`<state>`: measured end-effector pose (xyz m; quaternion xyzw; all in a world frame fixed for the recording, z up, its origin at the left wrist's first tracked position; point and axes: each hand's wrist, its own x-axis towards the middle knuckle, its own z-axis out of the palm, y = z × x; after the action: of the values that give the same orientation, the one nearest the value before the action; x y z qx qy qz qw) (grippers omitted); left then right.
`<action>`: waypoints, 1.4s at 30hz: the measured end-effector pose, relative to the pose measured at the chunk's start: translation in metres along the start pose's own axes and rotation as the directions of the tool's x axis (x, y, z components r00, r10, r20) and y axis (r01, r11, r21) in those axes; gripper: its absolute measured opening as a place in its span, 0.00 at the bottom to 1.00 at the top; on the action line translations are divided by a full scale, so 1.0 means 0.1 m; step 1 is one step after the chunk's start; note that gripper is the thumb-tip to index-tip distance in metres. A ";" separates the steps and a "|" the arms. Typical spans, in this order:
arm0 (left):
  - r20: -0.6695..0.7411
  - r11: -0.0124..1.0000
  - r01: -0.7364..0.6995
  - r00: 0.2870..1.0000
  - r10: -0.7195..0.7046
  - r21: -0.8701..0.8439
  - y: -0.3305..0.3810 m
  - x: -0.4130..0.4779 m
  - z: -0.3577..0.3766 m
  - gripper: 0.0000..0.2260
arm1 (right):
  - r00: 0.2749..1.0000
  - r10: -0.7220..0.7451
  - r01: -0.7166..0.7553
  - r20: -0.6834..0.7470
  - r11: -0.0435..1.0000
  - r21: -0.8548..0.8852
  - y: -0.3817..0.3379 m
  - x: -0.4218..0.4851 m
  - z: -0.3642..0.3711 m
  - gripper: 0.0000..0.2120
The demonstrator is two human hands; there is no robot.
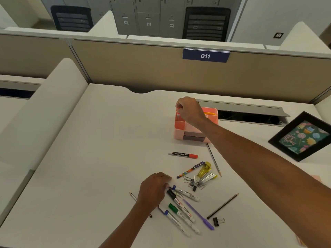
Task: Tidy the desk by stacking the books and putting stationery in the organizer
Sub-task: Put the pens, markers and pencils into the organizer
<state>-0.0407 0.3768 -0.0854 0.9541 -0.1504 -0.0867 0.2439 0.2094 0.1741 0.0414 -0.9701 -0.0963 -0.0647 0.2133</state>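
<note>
Right hand: fingers pinched on a red-and-white marker, upright in the far-left compartment of the organizer.
Organizer: pink moulded plastic, boxy, directly beneath that hand.
Left hand: curled, fingertips touching the blue-capped marker; grip cannot be told.
Loose stationery: cylindrical markers, pencils, wire binder clips just right of it.
Picture frame: black, tilted, right of the forearm.
Books: none visible.
</note>
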 end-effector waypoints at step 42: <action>0.022 0.997 -0.013 1.000 0.011 0.075 0.04 0.09 -0.08 0.10 | 0.917 0.129 -0.231 0.377 0.943 0.238 -0.08 -2.64 0.38 0.14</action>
<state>-0.0313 0.3745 -0.0774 0.9607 -0.1620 -0.0898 0.2068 -0.0464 0.1553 -0.0341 -0.9307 -0.0509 0.1465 0.3313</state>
